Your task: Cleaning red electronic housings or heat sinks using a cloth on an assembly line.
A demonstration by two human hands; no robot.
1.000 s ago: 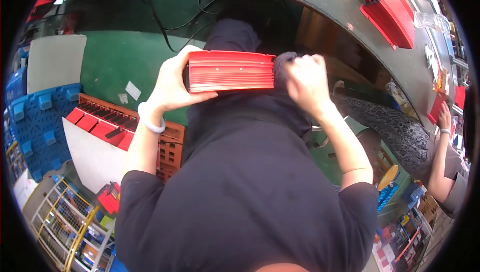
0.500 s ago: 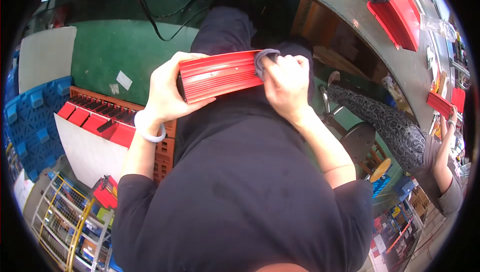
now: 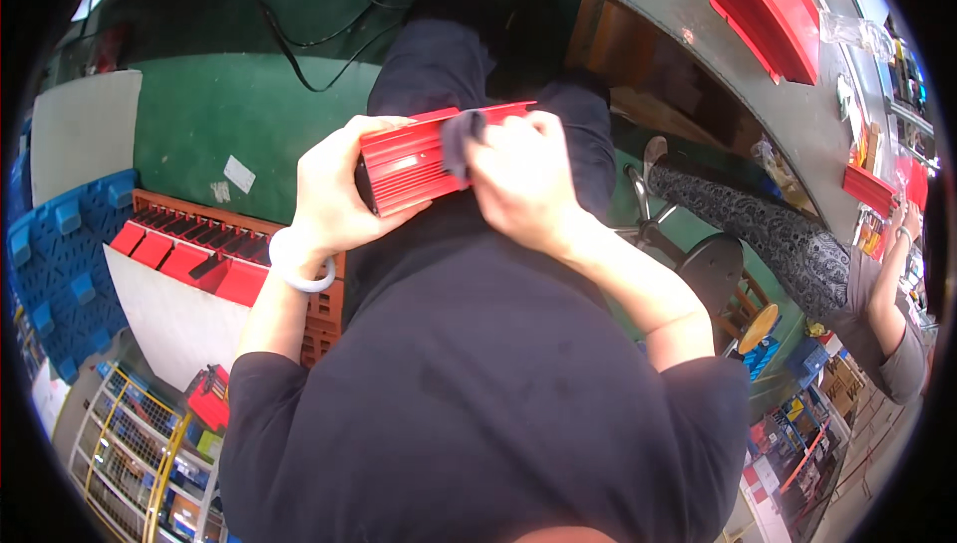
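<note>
Single view only, so no overlap between views. Head-worn fisheye camera, looks steeply down over wearer's own dark torso and lap. Both hands close, near frame centre: left hand (image 3: 334,194), right hand (image 3: 518,179), red ribbed block (image 3: 419,159) between them. Green floor (image 3: 199,124) toward top, workbench (image 3: 698,24) upper right. Straight edges bend near rim; corners black.

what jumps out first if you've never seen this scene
The bright red ribbed metal housing at the centre, gripped at its end by the left hand while the right hand presses a dark cloth onto it. Lower left, more red housings lie in a row on an orange crate, beside a blue pallet.
</note>
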